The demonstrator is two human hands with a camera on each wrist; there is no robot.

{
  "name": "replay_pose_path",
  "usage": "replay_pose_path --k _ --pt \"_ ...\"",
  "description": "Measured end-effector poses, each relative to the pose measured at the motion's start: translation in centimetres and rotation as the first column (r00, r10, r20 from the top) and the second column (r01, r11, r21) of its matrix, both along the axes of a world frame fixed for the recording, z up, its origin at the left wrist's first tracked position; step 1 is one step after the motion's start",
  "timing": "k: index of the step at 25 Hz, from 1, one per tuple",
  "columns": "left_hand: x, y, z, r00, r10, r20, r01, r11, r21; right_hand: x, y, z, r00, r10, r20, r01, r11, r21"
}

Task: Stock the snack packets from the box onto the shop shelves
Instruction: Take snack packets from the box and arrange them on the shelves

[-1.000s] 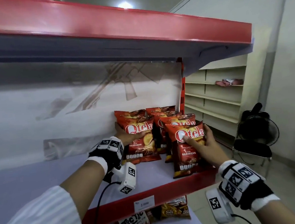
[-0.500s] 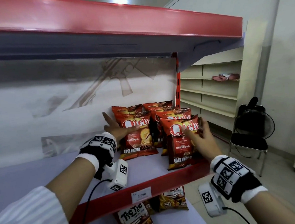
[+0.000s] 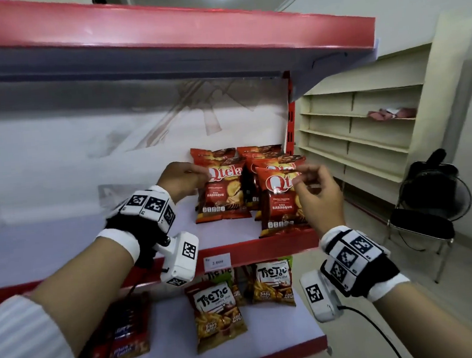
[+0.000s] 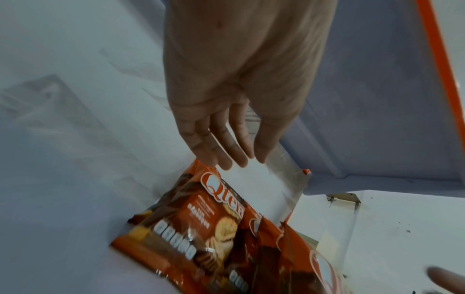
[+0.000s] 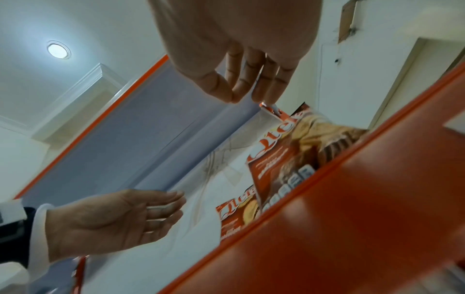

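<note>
Several red Qtela barbecue packets stand upright at the right end of the red-edged shelf (image 3: 264, 251). My left hand (image 3: 185, 180) is by the top left corner of the left front packet (image 3: 223, 192); its fingers (image 4: 226, 159) are straight and just reach that packet's top edge (image 4: 201, 224). Beside the top right of the front-right packet (image 3: 280, 206) my right hand (image 3: 315, 189) hangs with loosely curled fingers. Its fingertips (image 5: 241, 93) hover at the packet's top corner (image 5: 284, 159) and hold nothing. The box is out of view.
The shelf below carries Tic Tic packets (image 3: 216, 314) and red packets (image 3: 125, 331) to the left. A price tag (image 3: 217, 262) sits on the shelf edge. Another red-fronted shelf (image 3: 158, 23) hangs overhead. Cream shelving (image 3: 362, 139) and a black chair with a fan (image 3: 429, 219) stand to the right.
Both hands have let go of the front packets and pulled back from them toward their top edges. The packets stay standing. More of the lower shelf shows now.
</note>
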State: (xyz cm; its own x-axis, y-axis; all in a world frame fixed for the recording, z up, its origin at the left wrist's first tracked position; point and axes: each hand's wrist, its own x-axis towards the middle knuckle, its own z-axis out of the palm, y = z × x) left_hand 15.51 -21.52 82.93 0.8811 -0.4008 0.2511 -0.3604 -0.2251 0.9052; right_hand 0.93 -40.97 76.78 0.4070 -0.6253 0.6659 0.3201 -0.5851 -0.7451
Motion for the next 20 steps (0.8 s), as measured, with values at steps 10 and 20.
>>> replay_pose_path --k 10,20 --pt "-8.2 4.8 -10.7 0.992 -0.002 0.124 0.025 0.983 -0.183 -0.4 8.4 -8.8 0.991 0.127 0.052 -0.127 0.992 0.012" --pt "-10.0 15.9 -28.2 0.979 0.079 -0.187 -0.090 0.995 -0.053 -3.3 17.8 -24.4 0.920 0.257 -0.295 -0.208 0.960 0.188"
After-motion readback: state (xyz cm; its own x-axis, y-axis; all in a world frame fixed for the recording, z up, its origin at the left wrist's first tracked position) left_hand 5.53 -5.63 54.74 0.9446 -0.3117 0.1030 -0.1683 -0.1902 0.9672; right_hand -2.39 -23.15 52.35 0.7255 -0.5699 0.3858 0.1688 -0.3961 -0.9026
